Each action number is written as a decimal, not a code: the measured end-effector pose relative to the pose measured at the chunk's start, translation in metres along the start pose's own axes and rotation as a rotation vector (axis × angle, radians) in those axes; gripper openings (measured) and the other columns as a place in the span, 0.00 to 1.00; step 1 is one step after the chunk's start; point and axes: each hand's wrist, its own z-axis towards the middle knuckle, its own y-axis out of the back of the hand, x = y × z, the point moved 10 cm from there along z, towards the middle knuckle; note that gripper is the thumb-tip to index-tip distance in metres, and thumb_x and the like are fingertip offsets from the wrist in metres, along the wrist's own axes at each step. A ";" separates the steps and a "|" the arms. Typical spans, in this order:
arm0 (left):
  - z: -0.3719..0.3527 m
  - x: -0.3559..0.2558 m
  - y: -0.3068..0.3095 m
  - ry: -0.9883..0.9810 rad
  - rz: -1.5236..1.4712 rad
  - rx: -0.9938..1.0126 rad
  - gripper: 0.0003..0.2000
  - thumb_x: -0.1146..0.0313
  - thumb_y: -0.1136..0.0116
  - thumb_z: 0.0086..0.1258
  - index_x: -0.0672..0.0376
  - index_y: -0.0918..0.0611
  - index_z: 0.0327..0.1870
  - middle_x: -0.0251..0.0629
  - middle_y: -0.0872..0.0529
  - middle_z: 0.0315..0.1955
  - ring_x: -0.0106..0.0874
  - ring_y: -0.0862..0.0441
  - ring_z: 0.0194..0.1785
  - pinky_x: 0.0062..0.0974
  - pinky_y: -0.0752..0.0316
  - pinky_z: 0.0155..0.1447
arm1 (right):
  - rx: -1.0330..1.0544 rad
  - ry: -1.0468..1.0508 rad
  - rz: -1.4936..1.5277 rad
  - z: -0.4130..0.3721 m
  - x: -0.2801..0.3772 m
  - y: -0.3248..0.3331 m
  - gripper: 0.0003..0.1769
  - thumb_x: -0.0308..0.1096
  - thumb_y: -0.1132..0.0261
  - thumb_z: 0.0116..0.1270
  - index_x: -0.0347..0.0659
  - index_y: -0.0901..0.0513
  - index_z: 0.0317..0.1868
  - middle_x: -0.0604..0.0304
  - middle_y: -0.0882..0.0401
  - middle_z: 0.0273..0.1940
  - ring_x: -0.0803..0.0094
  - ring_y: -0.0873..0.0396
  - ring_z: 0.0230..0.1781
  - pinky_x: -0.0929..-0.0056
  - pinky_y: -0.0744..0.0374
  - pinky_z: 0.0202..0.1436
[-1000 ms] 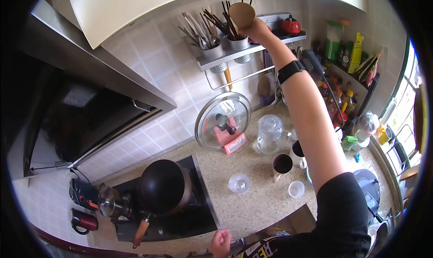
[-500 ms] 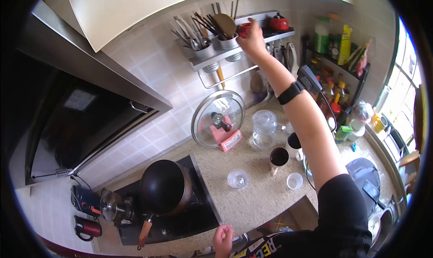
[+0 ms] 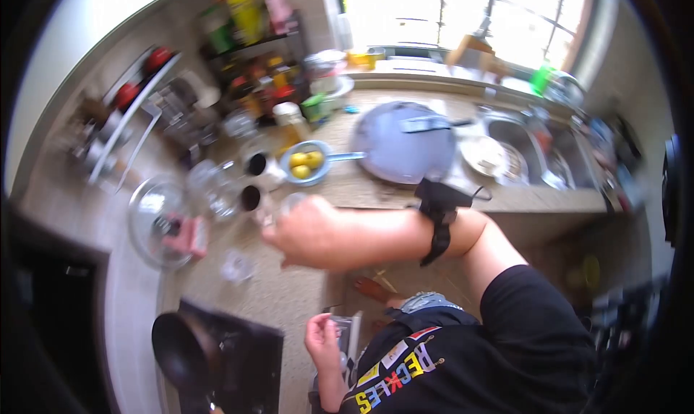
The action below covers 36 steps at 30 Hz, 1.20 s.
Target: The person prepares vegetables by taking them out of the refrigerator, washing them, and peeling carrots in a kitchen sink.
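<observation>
My right hand (image 3: 311, 233) is over the worktop by the mugs, its fingers smeared by motion, so its grip cannot be made out. Just beyond its fingertips stands a mug with a dark inside (image 3: 251, 197), and behind that a second mug (image 3: 257, 164). A small clear bowl (image 3: 236, 266) lies to the left of the hand. Low at the counter's front edge, beside an open drawer (image 3: 350, 333), my left hand (image 3: 322, 333) has its fingers curled in, with nothing visible in them. A blue bowl with a handle (image 3: 329, 156) holds yellow fruit (image 3: 307, 161).
A wok (image 3: 181, 349) sits on the black hob (image 3: 249, 363). At the left are a glass lid (image 3: 144, 222) and a clear jug (image 3: 210, 186). A knife (image 3: 426, 124) lies on a large round grey board (image 3: 390, 154). The sink (image 3: 522, 135) is at right.
My view has swung right toward the window and sink. My right hand has come down from the red pot on the wall shelf to the worktop. My left hand stays low at the counter's edge.
</observation>
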 end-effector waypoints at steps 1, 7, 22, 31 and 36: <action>-0.006 0.007 -0.017 0.025 0.012 0.065 0.05 0.78 0.50 0.65 0.62 0.25 0.40 0.30 0.23 0.28 0.17 0.28 0.28 0.12 0.31 0.32 | 0.026 -0.046 0.050 -0.034 -0.005 -0.010 0.24 0.50 0.34 0.55 0.39 0.28 0.41 0.53 0.21 0.28 0.58 0.19 0.30 0.62 0.23 0.24; -0.056 0.040 -0.131 0.106 0.160 0.494 0.04 0.76 0.50 0.66 0.61 0.25 0.39 0.30 0.23 0.26 0.16 0.28 0.27 0.13 0.31 0.30 | 0.103 -0.512 0.374 -0.280 -0.028 -0.112 0.22 0.45 0.35 0.54 0.37 0.29 0.39 0.49 0.22 0.27 0.53 0.20 0.29 0.59 0.23 0.26; -0.243 0.128 -0.504 0.144 0.293 1.162 0.05 0.75 0.48 0.65 0.61 0.23 0.40 0.27 0.24 0.25 0.14 0.28 0.27 0.11 0.32 0.30 | -0.123 -1.309 0.592 -0.744 -0.052 -0.175 0.22 0.45 0.38 0.60 0.36 0.28 0.46 0.47 0.21 0.34 0.52 0.22 0.40 0.58 0.24 0.41; -0.405 0.160 -0.715 0.081 0.318 1.514 0.05 0.75 0.49 0.66 0.62 0.24 0.41 0.28 0.23 0.27 0.16 0.27 0.28 0.14 0.30 0.32 | -0.319 -1.482 0.668 -0.953 -0.054 -0.129 0.26 0.44 0.39 0.61 0.37 0.30 0.55 0.45 0.22 0.43 0.52 0.24 0.46 0.59 0.26 0.48; -0.447 0.194 -0.799 0.155 0.427 1.666 0.05 0.76 0.48 0.65 0.62 0.23 0.41 0.26 0.23 0.28 0.13 0.29 0.30 0.12 0.33 0.34 | -0.504 -1.551 0.584 -1.031 -0.081 -0.118 0.26 0.43 0.40 0.62 0.37 0.29 0.56 0.45 0.23 0.46 0.53 0.25 0.49 0.60 0.26 0.50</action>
